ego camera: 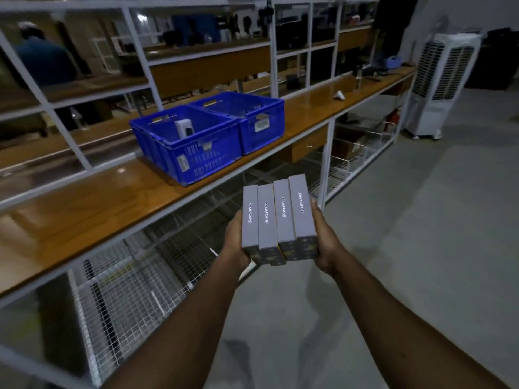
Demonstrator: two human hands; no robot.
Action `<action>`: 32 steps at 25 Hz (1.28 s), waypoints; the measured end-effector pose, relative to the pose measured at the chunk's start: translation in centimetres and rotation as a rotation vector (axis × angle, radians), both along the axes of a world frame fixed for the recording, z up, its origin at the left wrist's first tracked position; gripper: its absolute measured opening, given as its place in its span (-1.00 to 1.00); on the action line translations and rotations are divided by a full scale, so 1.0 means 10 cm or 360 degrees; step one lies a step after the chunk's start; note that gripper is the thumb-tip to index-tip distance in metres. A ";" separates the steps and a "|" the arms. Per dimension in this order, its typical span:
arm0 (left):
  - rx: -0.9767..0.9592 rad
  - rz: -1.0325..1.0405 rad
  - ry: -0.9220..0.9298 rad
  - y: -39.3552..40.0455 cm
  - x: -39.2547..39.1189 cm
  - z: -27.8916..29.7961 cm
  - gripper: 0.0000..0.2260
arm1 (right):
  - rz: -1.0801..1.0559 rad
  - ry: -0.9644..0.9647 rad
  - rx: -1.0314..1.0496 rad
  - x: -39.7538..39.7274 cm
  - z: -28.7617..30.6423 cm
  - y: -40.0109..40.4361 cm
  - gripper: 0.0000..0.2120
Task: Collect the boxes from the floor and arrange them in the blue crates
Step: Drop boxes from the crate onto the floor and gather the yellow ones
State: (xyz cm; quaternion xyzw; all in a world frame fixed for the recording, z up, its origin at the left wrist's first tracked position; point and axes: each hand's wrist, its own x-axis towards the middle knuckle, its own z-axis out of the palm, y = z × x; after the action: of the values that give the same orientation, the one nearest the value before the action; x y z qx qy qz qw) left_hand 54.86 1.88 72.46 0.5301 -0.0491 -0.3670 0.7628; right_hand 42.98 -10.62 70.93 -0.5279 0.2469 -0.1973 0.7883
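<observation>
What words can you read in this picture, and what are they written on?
"LAPCARE": printed once on each of the four grey boxes held between the left hand and right hand.
Stickers on the two blue crates: too blurred to read.
Box inside the near crate: no print can be read.

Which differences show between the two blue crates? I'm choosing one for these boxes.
The nearer blue crate holds a small white box standing inside; the farther blue crate shows nothing inside. The nearer one's mesh front wall and corner label face the camera; the farther one shows a handle-side label. Both sit touching on the wooden bench.
</observation>
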 end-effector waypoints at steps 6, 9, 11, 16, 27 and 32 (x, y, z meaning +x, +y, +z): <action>-0.0017 0.0149 -0.0092 -0.93 0.76 0.24 -0.76 | 0.0155 -0.0108 -0.0153 0.96 0.23 -1.15 -0.54; -0.0073 0.0139 -0.0137 -1.25 1.09 0.31 -0.74 | 0.0142 -0.0080 -0.0163 1.43 0.23 -1.58 -0.49; -0.0082 0.0141 -0.0173 -1.46 1.34 0.33 -0.74 | 0.0129 -0.0045 -0.0095 1.70 0.22 -1.83 -0.37; -0.0044 0.0223 -0.0269 -2.22 2.21 0.38 -0.76 | 0.0088 -0.0091 -0.0128 2.61 0.28 -2.67 -0.38; -0.0170 0.0134 -0.0468 -3.60 4.08 1.11 -0.67 | 0.0032 -0.0321 -0.0200 4.48 1.11 -4.00 -0.53; -0.0170 0.0277 -0.0446 -4.00 4.70 1.33 -0.60 | 0.0139 -0.0256 -0.0332 5.30 1.42 -4.48 -0.60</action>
State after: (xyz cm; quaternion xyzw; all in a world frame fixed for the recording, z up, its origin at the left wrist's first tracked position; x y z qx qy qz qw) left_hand 101.83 -38.16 85.73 0.5370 -0.1283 -0.2188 0.8045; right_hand 95.96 -55.41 85.10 -0.5997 0.1379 -0.2289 0.7542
